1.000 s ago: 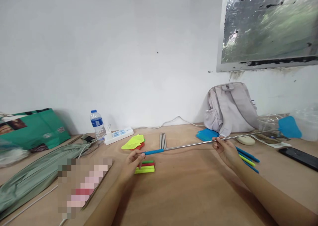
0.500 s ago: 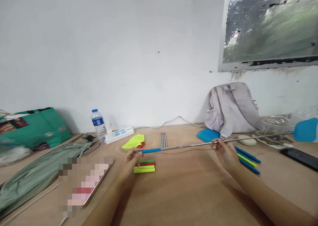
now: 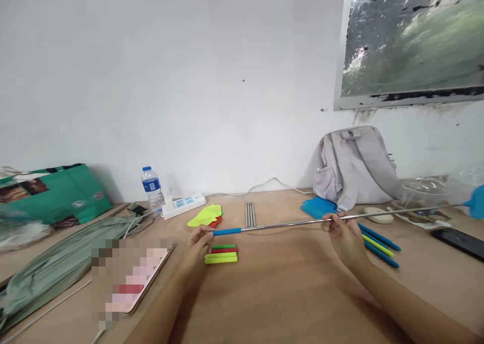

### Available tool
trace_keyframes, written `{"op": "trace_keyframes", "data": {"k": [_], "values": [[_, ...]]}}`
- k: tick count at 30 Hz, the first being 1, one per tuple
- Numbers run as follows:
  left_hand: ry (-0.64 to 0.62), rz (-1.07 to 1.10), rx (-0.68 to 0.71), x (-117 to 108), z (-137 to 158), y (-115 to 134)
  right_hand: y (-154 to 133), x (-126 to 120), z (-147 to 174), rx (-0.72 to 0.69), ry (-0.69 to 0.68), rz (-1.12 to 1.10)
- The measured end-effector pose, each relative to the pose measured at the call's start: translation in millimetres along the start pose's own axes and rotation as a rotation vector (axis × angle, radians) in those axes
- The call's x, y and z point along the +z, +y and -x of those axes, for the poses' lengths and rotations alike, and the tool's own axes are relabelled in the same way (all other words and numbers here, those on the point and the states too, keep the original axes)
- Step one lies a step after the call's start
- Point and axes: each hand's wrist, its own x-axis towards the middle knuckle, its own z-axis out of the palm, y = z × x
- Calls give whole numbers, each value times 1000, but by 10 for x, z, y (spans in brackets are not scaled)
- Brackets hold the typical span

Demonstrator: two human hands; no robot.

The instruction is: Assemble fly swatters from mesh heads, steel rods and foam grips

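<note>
A fly swatter with a long telescopic metal rod (image 3: 287,223) is stretched level above the wooden table. My left hand (image 3: 200,239) pinches its blue grip (image 3: 227,231). My right hand (image 3: 342,231) grips the rod further along. The blue swatter head (image 3: 477,202) reaches the right edge of the view. Below my left hand lie green, red and yellow handle sleeves (image 3: 221,253). Blue and yellow handles (image 3: 378,242) lie beside my right hand.
Spare metal rods (image 3: 249,214), yellow and red swatter heads (image 3: 206,215) and blue heads (image 3: 316,207) lie further back. A water bottle (image 3: 152,187), power strip (image 3: 184,205), grey backpack (image 3: 353,165), green bag (image 3: 53,193) and black phone (image 3: 458,241) stand around.
The rod has lengthened: the blue head slid right to the frame's edge, and my left hand drew the blue grip slightly left. My right hand stayed in place.
</note>
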Motion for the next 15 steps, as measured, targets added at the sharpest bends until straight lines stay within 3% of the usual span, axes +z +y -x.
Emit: {"op": "trace_keyframes", "data": {"k": [4, 10, 13, 15], "values": [[34, -48, -28, -13, -10, 38, 57, 1, -6, 4, 44, 2], [-65, -157, -91, -11, 40, 104, 60, -208, -263, 385, -15, 21], [-71, -120, -59, -52, 12, 62, 31, -255, -306, 379, -19, 11], [-11, -51, -2, -102, -34, 20, 18, -260, -306, 333, -30, 10]]}}
